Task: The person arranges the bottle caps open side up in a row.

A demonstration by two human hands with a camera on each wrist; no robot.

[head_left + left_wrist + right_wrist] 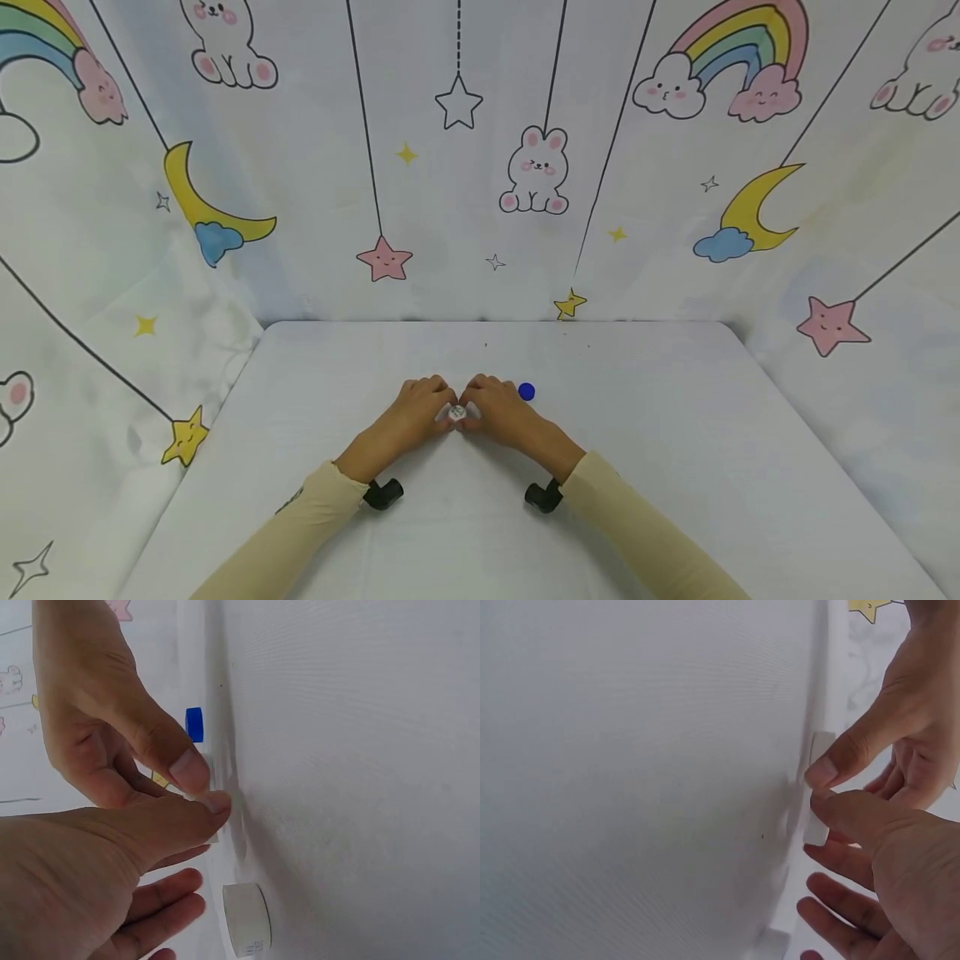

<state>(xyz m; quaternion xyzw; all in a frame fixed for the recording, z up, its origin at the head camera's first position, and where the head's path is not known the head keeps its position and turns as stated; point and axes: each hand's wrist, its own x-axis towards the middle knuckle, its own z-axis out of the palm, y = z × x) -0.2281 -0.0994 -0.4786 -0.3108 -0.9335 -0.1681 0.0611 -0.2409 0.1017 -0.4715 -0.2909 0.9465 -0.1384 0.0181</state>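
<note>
The left hand (420, 407) is pinching one side of a small white disc (457, 412) between thumb and fingertips, just left of the middle of the head frame and below its mid-height. The right hand (501, 408) is pinching the opposite side in the same way, so both grips are narrow, with the two thumb tips nearly meeting. Grey marks are showing on the disc's upper face. In the two wrist views the remaining fingers of the nearer hand are hanging loosely apart from the pinch.

A blue disc (527, 392) is lying on the table (675, 483) beside the right hand's outer edge. At the bottom centre of the left wrist view a white round piece (244, 921) with small print is sitting near the left hand — a second whitish shape (772, 945), cut off by the frame, is showing at the bottom of the right wrist view.

The table's far edge is running across the head frame a little above the hands, and its side edges are sloping outward to the lower corners. White surface is stretching widely to the left and right of the forearms — the sleeves (645, 525) are coming in from the bottom.
</note>
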